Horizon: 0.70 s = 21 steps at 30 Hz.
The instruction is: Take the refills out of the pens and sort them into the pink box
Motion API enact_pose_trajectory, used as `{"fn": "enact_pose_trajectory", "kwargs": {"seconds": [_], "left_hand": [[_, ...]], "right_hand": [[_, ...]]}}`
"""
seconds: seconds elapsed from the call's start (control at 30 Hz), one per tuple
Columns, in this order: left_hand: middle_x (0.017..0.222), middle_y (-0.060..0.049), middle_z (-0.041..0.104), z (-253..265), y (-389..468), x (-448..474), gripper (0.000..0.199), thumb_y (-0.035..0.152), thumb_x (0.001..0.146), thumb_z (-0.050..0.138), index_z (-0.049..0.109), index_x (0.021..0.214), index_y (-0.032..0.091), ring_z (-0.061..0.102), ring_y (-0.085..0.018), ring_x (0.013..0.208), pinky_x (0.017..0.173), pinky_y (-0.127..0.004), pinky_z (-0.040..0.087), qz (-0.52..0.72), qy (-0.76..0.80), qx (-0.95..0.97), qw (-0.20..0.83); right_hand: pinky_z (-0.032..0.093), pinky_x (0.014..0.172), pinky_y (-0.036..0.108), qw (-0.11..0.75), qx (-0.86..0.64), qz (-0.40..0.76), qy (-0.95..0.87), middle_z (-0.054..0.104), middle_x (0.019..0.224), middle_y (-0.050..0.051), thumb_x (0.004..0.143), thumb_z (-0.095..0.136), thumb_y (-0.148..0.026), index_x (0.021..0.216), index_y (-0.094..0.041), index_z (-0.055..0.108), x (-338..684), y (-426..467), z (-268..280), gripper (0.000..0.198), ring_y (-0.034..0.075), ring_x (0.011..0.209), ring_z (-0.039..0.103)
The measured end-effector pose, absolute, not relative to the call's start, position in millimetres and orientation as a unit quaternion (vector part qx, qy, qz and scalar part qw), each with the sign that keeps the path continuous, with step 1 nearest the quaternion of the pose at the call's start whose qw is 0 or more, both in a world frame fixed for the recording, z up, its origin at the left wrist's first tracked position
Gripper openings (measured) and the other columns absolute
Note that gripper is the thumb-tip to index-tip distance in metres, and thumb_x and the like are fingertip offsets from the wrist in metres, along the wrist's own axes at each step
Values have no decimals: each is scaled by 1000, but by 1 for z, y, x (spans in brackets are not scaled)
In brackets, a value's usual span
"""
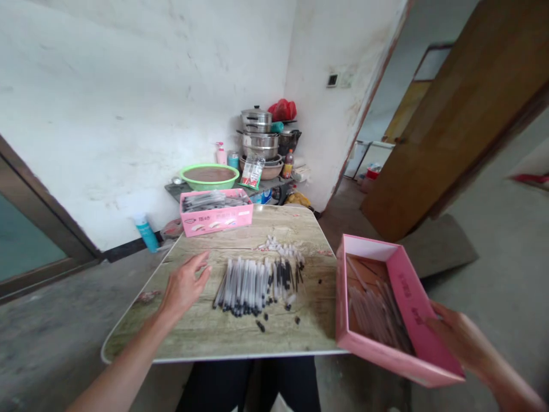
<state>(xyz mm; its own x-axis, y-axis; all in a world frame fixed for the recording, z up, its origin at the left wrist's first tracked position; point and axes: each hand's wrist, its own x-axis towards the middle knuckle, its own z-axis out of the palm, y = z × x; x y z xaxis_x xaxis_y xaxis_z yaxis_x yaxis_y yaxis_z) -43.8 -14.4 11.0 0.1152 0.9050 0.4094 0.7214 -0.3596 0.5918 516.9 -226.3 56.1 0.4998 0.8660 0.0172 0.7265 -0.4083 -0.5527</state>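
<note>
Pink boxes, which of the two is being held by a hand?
The near pink box, overhanging the table's right edge, gripped by the right hand. The far pink box sits untouched at the table's back.

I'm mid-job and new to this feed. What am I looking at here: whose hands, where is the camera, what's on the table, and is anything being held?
There is no machine: these are a person's two bare hands, filmed by one camera worn on the head, looking forward and down. The left hand hovers open over the table, next to a pile of pens. Small dark caps lie loose near the pile, and pale small parts lie behind it. A pink box with more pens stands at the far edge. The right hand grips the side of a second pink box, which sticks out past the table's right edge and holds pale tubes.
</note>
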Motion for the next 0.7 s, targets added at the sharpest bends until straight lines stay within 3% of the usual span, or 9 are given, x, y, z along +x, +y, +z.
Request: {"fn": "enact_pose_trajectory", "kwargs": {"seconds": [0.13, 0.3, 0.43, 0.57, 0.7], "left_hand": [[111, -10, 71, -16, -14, -45, 46, 38, 85, 48, 57, 123, 15, 69, -24, 95, 83, -34, 55, 338, 557, 746, 139], [113, -11, 70, -35, -15, -50, 47, 37, 85, 46, 57, 124, 14, 69, -23, 97, 88, -35, 53, 316, 563, 747, 155], [116, -10, 69, -42, -16, -54, 46, 35, 84, 46, 57, 124, 16, 68, -22, 100, 89, -34, 52, 314, 566, 745, 160], [117, -10, 68, -44, -20, -54, 46, 33, 84, 47, 57, 125, 16, 68, -22, 100, 88, -33, 53, 323, 562, 738, 187], [116, -13, 68, -47, -20, -46, 49, 33, 82, 52, 57, 125, 12, 68, -23, 100, 88, -34, 54, 324, 564, 720, 242]], "right_hand": [[41, 51, 28, 241, -835, 163, -467, 69, 61, 8, 71, 47, -36, 73, -21, 69, 549, -229, 45, 26, 23, 53, 62], [39, 52, 28, 266, -821, 202, -464, 70, 64, 11, 75, 53, -21, 79, -20, 77, 543, -210, 41, 24, 20, 50, 61], [43, 65, 27, 309, -786, 220, -489, 74, 78, 15, 73, 61, -13, 84, -17, 78, 524, -185, 37, 22, 19, 63, 66], [43, 72, 29, 314, -760, 252, -511, 74, 87, 18, 71, 65, -17, 90, -15, 78, 514, -163, 26, 23, 19, 73, 68], [43, 65, 28, 294, -743, 231, -555, 74, 83, 18, 69, 65, -28, 85, -16, 77, 506, -147, 23, 24, 18, 68, 69]]}}
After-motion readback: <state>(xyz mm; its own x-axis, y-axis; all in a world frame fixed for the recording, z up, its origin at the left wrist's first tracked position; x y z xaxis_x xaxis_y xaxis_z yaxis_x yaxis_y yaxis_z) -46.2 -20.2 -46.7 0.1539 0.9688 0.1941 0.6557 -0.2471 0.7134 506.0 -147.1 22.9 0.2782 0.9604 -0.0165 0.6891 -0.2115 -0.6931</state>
